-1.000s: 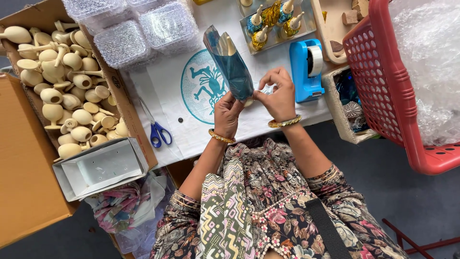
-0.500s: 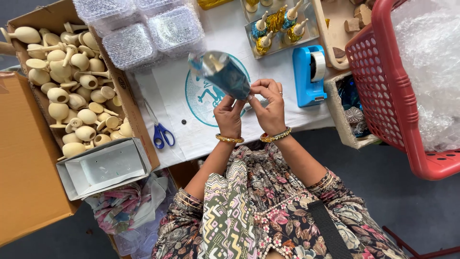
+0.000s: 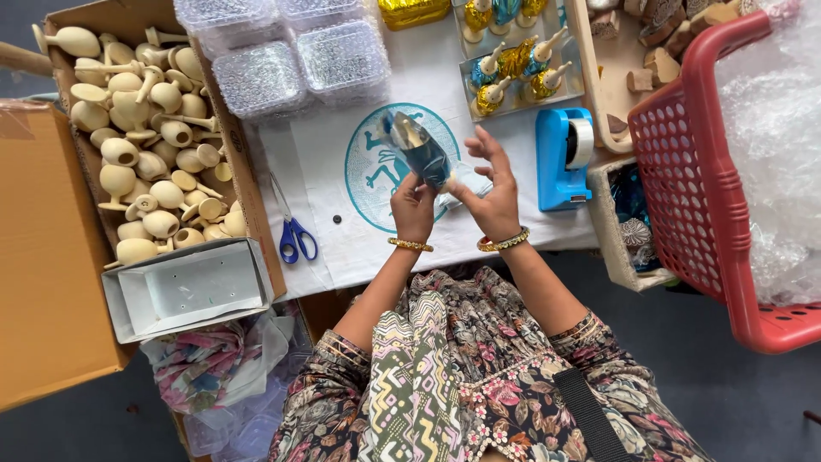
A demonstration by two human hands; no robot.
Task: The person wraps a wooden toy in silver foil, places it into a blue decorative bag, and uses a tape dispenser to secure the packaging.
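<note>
Both hands work a blue-and-gold goblet (image 3: 416,147) into a clear plastic wrapper. The left hand (image 3: 414,208) grips it from below, fingers closed round the lower end, so the piece rises up and away from that hand. The right hand (image 3: 491,190), just beside, pinches the loose wrapper with its other fingers spread. Best to keep the lower grip firm and draw the film smooth and taut, without creasing. A blue tape dispenser (image 3: 564,157) stands just beyond the right hand on the bench (image 3: 325,145).

White table (image 3: 445,85); scissors (image 3: 292,229); tape dispenser (image 3: 560,158)
</note>
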